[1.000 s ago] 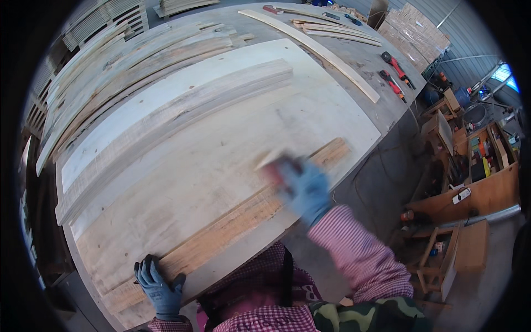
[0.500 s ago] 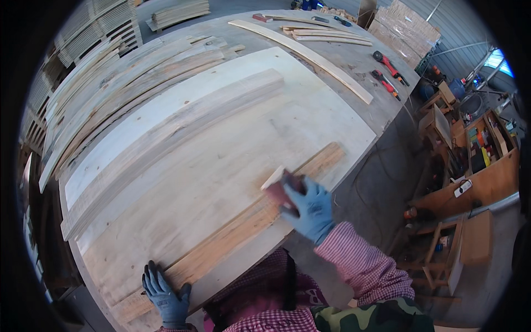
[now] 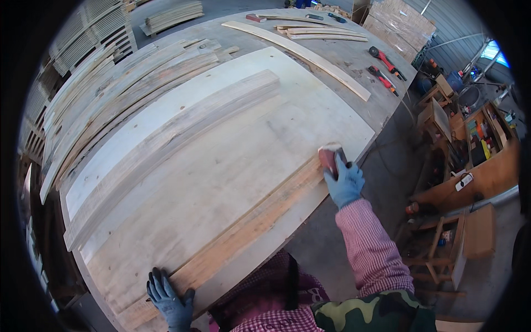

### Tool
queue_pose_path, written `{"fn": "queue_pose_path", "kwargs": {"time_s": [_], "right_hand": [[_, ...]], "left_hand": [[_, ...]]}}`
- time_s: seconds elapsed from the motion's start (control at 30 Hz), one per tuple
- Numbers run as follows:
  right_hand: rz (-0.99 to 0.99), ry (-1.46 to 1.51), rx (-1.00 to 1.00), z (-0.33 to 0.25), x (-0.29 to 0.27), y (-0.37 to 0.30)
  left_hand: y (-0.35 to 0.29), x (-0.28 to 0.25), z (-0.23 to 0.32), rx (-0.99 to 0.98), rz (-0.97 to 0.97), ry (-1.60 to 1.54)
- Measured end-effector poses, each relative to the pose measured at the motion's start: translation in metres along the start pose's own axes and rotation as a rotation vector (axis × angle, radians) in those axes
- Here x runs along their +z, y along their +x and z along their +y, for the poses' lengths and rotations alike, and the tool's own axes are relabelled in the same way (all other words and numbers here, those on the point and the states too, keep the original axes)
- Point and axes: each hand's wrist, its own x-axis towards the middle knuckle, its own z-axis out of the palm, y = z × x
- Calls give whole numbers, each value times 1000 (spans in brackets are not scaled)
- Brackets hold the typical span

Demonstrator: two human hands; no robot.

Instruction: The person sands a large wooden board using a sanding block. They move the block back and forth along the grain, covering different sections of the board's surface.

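Near the table's right edge, head view: right hand (image 3: 345,182) in a blue glove is closed around a reddish sanding block (image 3: 329,159), pressing it onto the far end of a long rough plank (image 3: 238,238). Left hand (image 3: 168,296), also gloved, lies open and flat on the plank's near end. Plank lies on a pale plywood sheet (image 3: 232,160). Curved wooden slats (image 3: 166,133) lie beyond, and 2 red tools (image 3: 385,66) sit well apart at the far edge.
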Motion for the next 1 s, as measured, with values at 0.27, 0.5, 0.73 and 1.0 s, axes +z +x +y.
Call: {"fn": "queue_pose_path", "kwargs": {"time_s": [0.27, 0.5, 0.73, 1.0], "right_hand": [[-48, -18, 22, 16, 3, 75], [-115, 354, -286, 95, 24, 105], [-277, 507, -349, 111, 6, 99], [-162, 129, -237, 55, 14, 134]], "left_hand": [[0, 0, -3, 30, 4, 23], [3, 1, -1, 59, 25, 56], [1, -1, 0, 43, -13, 81], [4, 2, -2, 61, 10, 88]]}}
